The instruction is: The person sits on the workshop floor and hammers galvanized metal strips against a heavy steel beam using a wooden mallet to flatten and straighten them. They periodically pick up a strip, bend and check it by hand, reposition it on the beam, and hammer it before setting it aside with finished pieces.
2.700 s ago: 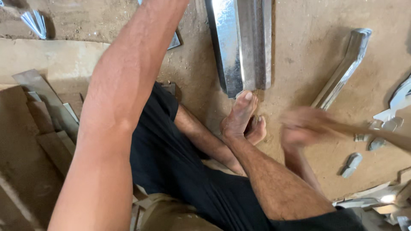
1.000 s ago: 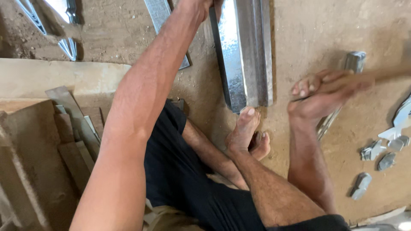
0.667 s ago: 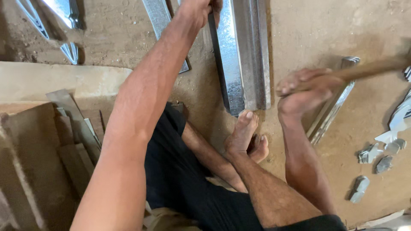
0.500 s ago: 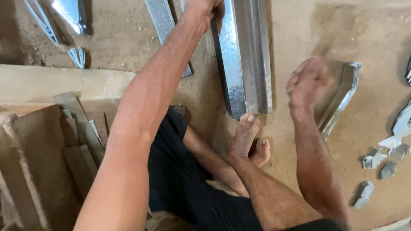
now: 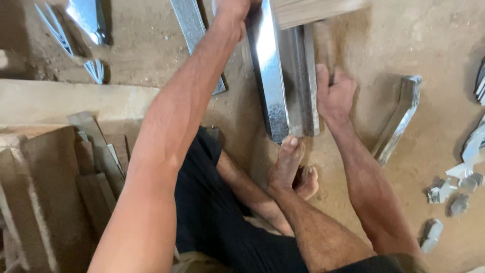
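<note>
A long shiny folded sheet-metal section (image 5: 275,76) lies on the sandy ground, running away from me. My left hand (image 5: 231,11) grips its far part at the top edge of the view. My right hand (image 5: 333,93) is closed on the blurred wooden handle of a mallet (image 5: 319,11), right beside the section's right edge. The mallet's pale wooden head lies across the section at the top. My bare foot (image 5: 289,163) touches the section's near end.
A bent metal strip (image 5: 399,119) lies to the right, with small metal offcuts (image 5: 447,194) beyond it. Another flat metal strip (image 5: 194,43) lies left of the section. Wooden boards and blocks (image 5: 60,182) are stacked at left, shiny pointed scraps (image 5: 86,23) at top left.
My right hand, raised out to the right with the mallet, has swung in and down to the metal section. My left hand has kept its grip on the section.
</note>
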